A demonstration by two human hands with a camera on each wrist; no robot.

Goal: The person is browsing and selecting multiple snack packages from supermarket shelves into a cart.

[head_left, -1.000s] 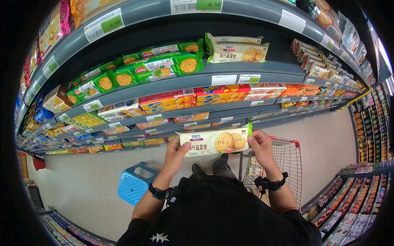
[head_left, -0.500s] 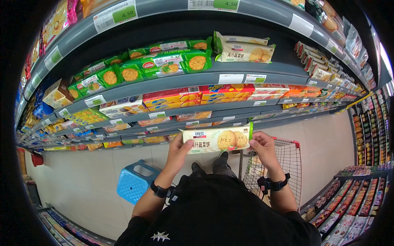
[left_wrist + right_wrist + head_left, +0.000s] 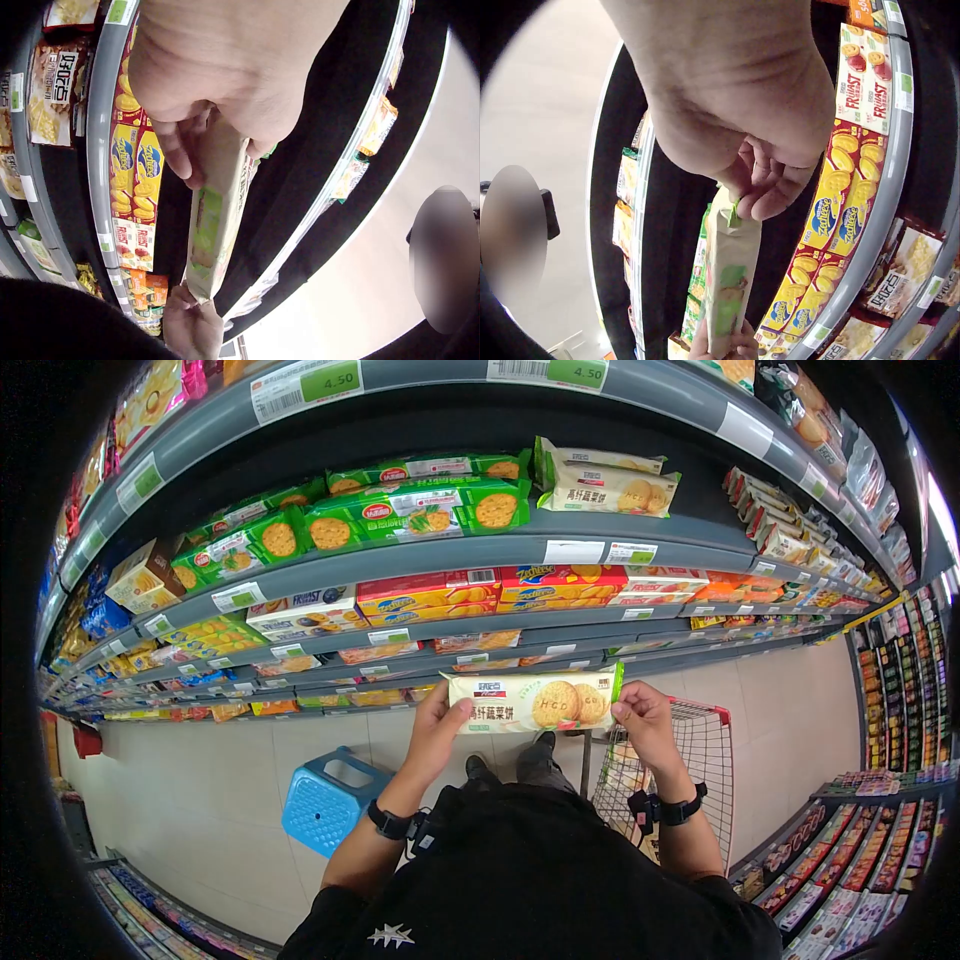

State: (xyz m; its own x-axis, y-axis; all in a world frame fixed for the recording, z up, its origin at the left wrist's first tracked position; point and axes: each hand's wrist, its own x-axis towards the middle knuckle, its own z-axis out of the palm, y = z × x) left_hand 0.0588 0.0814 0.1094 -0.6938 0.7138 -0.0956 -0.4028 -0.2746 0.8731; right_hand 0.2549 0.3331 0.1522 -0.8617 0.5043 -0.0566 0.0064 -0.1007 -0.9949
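Observation:
Both hands hold a long cream-coloured biscuit packet (image 3: pixel 535 702) level in front of the body, its printed face with two round biscuits turned up. My left hand (image 3: pixel 432 732) grips the left end, thumb on the face and fingers behind it. At the green-edged right end, my right hand (image 3: pixel 645 722) pinches the wrapper between thumb and fingers. In the left wrist view the packet (image 3: pixel 214 225) appears edge-on, with a green patch along its side. The right wrist view shows the fingertips (image 3: pixel 761 206) closed on the packet's sealed end.
Two matching cream packets (image 3: pixel 612 490) stand on the shelf beside green biscuit packs (image 3: pixel 415 515). Red biscuit boxes (image 3: pixel 430 598) line the shelf below. A blue stool (image 3: pixel 330 800) stands on the floor at left, a wire shopping cart (image 3: pixel 690 750) at right.
The shelves have shifted slightly right in the head view. Both hands keep hold of the packet, which has moved slightly right in view.

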